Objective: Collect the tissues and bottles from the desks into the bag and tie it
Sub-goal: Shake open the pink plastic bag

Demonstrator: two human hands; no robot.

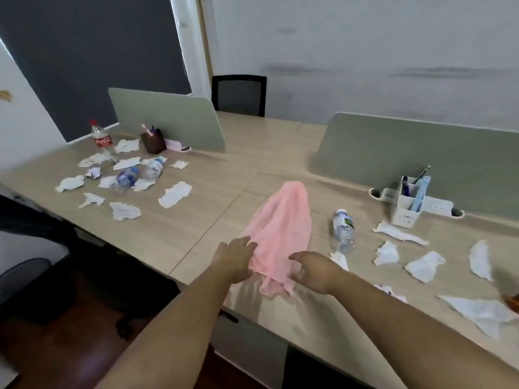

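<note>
left hand (235, 262) bare | right hand (316, 272) bare | forearms uncovered, no sleeves or jewellery visible

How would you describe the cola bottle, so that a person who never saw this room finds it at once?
Look at the far left desk, the one with the dark pen holder beside its green divider. The cola bottle stands upright at the far edge of the scattered tissues, left of that holder. It alone has a red cap and red label; the two other bottles there lie flat with blue labels.

A bag (280, 234) lies on the desk (196, 214), a bottle (343, 230) right of it, tissues (123, 210) far left
</note>
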